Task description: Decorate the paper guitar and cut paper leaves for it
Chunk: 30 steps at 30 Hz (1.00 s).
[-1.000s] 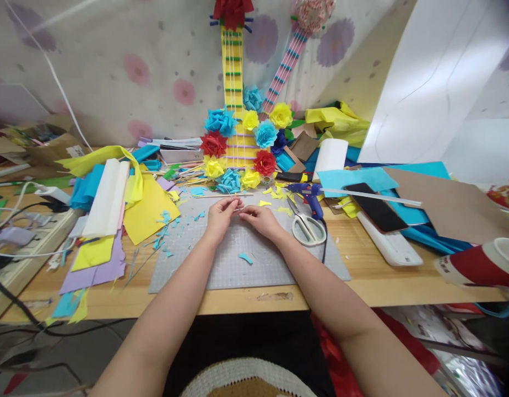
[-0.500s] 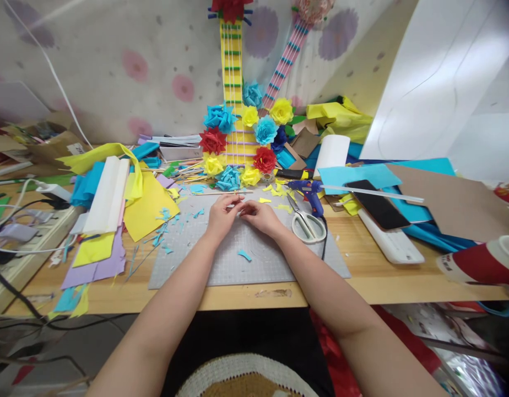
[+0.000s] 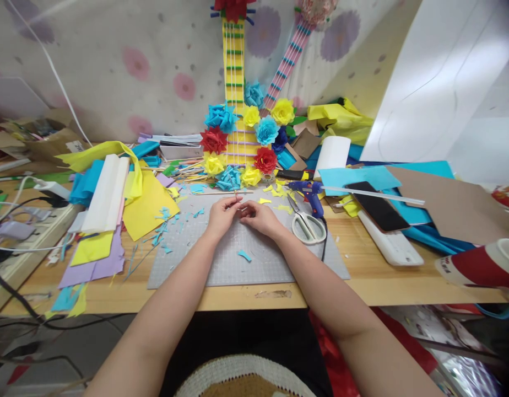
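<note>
My left hand (image 3: 222, 216) and my right hand (image 3: 258, 216) meet fingertip to fingertip above the back half of a grey cutting mat (image 3: 238, 273). Both are closed in a pinch. Something thin, perhaps a stick or wire, pokes up from the left fingertips, too small to name; what lies between the right fingers is hidden. Just beyond my hands a thin wooden stick (image 3: 207, 193) lies across the mat. A blue paper scrap (image 3: 244, 256) rests nearer to me. Right of my right hand are scissors (image 3: 307, 225) and a blue glue gun (image 3: 310, 193) with a long glue stick.
A yellow paper guitar (image 3: 234, 66) with paper flowers stands behind the mat, a pink one (image 3: 290, 63) beside it. Crepe paper rolls (image 3: 106, 193) and a power strip (image 3: 35, 242) lie left. A black phone (image 3: 378, 205), cardboard (image 3: 456, 207) and a paper cup (image 3: 481, 263) are right.
My fingertips have shifted slightly and drawn closer together, and the thin thing between them shows differently. Nothing else on the table has moved; the camera view has tilted a little.
</note>
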Tool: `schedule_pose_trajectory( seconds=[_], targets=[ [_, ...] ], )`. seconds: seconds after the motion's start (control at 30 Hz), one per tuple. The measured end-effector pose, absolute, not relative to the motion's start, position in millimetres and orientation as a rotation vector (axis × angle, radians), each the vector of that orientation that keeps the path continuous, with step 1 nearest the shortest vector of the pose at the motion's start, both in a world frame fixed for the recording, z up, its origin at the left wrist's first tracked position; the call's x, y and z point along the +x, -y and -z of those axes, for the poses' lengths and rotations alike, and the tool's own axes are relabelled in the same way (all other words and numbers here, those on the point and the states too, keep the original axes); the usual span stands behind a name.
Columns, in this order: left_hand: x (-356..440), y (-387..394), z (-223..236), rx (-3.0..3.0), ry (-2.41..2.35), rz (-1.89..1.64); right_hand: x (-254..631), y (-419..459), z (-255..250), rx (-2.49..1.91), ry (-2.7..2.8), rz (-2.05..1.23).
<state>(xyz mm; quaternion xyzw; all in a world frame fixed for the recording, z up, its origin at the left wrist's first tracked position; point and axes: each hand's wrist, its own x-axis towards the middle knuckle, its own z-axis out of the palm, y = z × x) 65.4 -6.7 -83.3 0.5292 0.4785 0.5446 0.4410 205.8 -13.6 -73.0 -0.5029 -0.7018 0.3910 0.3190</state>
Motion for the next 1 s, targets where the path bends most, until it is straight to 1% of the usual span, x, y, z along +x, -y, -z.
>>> schedule_pose_trajectory(
  seconds=[0.17, 0.43, 0.57, 0.77, 0.9, 1.0],
  targets=[
    [69, 9, 79, 1.077, -1.112, -1.358, 205, 15, 72, -1.328, 1.852, -1.006],
    [67, 6, 66, 0.946, -1.101, -1.466, 204, 18, 70, -1.383, 1.804, -1.037],
    [66, 4, 69, 1.046, -1.108, -1.474, 203, 15, 74, -1.396, 1.818, -0.953],
    [66, 4, 78, 1.501, -1.143, -1.362, 209, 15, 70, -1.548, 1.821, -0.763],
    [68, 3, 78, 1.368, -1.135, -1.375, 220, 15, 65, -1.667, 1.811, -0.590],
    [70, 5, 76, 1.235, -1.078, -1.259, 222, 12, 62, -1.569, 1.738, -0.616]
  ],
)
